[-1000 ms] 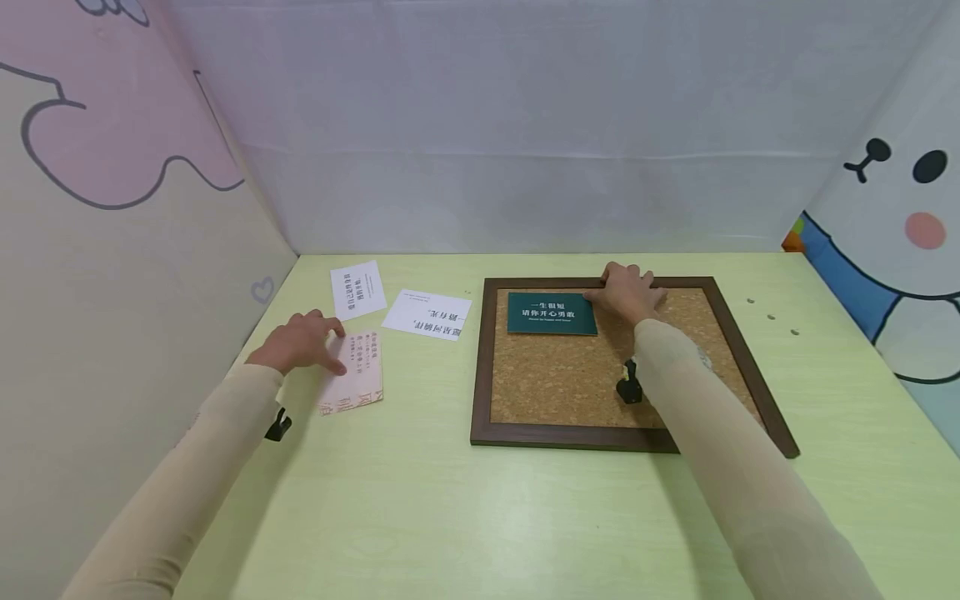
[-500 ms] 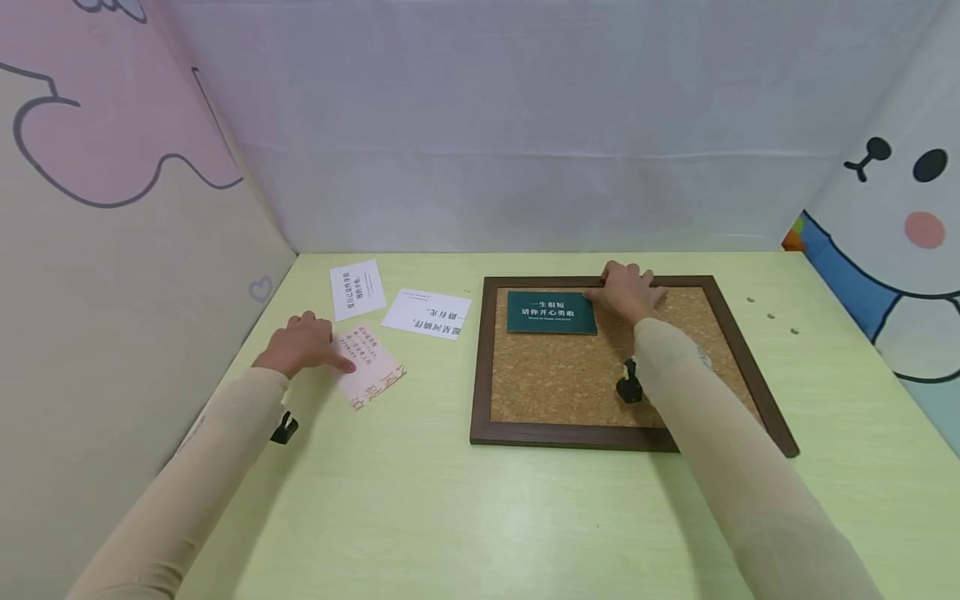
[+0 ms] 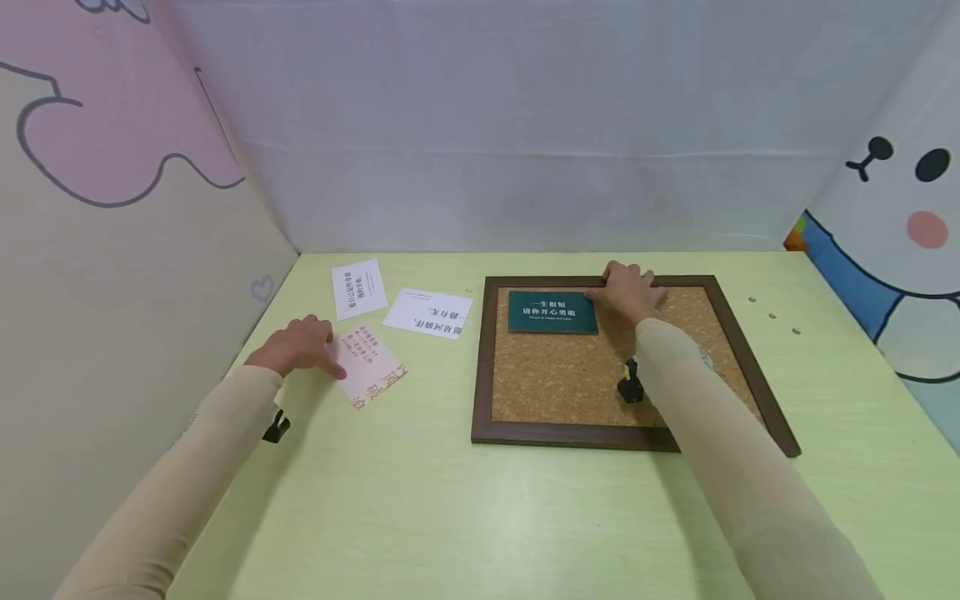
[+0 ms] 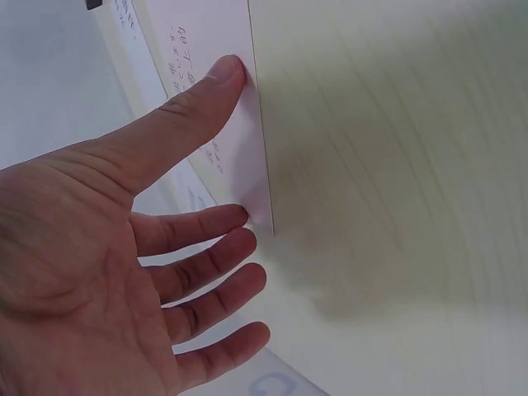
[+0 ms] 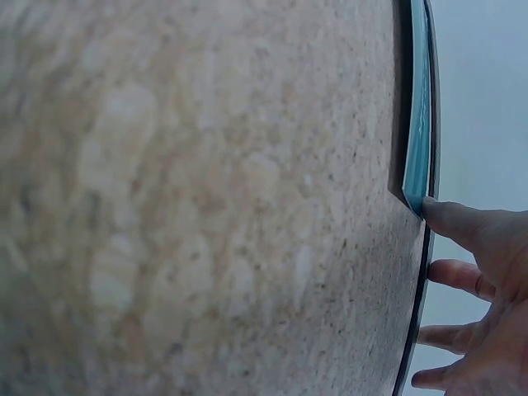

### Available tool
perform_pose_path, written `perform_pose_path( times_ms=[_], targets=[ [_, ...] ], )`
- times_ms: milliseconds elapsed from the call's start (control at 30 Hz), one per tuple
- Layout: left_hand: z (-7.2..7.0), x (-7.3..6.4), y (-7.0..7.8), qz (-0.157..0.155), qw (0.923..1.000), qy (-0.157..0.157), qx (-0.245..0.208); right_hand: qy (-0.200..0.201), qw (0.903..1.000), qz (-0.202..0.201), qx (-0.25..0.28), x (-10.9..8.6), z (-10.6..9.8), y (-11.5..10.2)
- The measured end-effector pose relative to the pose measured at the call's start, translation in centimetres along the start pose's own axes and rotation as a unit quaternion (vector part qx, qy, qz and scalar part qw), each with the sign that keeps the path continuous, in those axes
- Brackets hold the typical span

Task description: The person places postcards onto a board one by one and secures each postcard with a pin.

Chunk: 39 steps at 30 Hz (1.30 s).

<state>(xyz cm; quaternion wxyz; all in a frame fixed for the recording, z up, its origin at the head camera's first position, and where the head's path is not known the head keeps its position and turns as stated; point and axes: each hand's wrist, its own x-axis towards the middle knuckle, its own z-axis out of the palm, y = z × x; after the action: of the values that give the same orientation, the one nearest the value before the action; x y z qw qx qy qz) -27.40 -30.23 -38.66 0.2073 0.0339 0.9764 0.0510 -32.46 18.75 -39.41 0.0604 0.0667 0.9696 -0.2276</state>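
Note:
My left hand [image 3: 295,346] is over the left edge of a pink card with red print [image 3: 369,364] on the table. In the left wrist view its thumb is extended over the card [image 4: 210,45], and the other fingers are spread and slightly bent beside the card's corner. A dark green card with white lettering [image 3: 552,312] lies on the cork surface of a brown-framed board [image 3: 555,383], near its top left. My right hand [image 3: 628,292] is at the board's top edge. Its thumb touches a corner of the green card [image 5: 419,140], while the other fingers reach to the frame.
Two white printed cards, one upright [image 3: 358,289] and one lying sideways [image 3: 427,313], are on the table behind the pink card. Several small dark pieces [image 3: 772,316] sit right of the board. A pale curtain [image 3: 510,133] closes off the back.
The pink card has turned so that its lower end swung right. My left hand shifted slightly right, then back left. The right hand has kept its place on the green card.

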Motion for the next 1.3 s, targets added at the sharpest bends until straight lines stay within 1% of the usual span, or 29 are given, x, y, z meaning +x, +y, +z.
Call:
perform_pose_path(
  times_ms=[133, 300, 433, 567, 667, 767, 1033, 1233, 1300],
  targets=[
    [0.2, 0.4, -0.2, -0.005, 0.9999, -0.005, -0.011, 0.001, 1.0000, 0.001, 0.000, 0.0, 0.0, 0.0],
    [0.4, 0.6, -0.6, -0.015, 0.9993, -0.019, -0.030, -0.001, 1.0000, -0.004, 0.001, -0.1, -0.1, 0.0],
    [0.6, 0.5, -1.0, -0.023, 0.9986, -0.026, -0.039, 0.000, 1.0000, -0.005, 0.001, -0.2, -0.1, -0.1],
    [0.8, 0.2, -1.4, -0.040, 0.9977, -0.029, -0.046, 0.000, 1.0000, -0.004, 0.004, -0.2, -0.2, -0.1],
    [0.9, 0.0, -1.5, -0.054, 0.9960, -0.035, -0.063, -0.003, 1.0000, -0.004, 0.004, -0.3, -0.2, -0.1],
    [0.9, -0.3, -1.6, -0.057, 0.9945, -0.035, -0.081, -0.006, 1.0000, -0.004, 0.003, -0.4, -0.2, -0.1],
    [0.2, -0.8, -1.7, -0.045, 0.9935, -0.015, -0.103, -0.003, 1.0000, -0.004, 0.002, -0.2, 0.0, -0.1],
    [-0.6, -0.8, -2.9, -0.019, 0.9925, 0.003, -0.121, -0.003, 1.0000, -0.005, 0.002, 0.2, 0.2, 0.1],
    [-1.1, -0.9, -3.3, -0.012, 0.9907, 0.004, -0.135, 0.001, 1.0000, -0.005, 0.002, 0.3, 0.4, 0.2]
  ],
)
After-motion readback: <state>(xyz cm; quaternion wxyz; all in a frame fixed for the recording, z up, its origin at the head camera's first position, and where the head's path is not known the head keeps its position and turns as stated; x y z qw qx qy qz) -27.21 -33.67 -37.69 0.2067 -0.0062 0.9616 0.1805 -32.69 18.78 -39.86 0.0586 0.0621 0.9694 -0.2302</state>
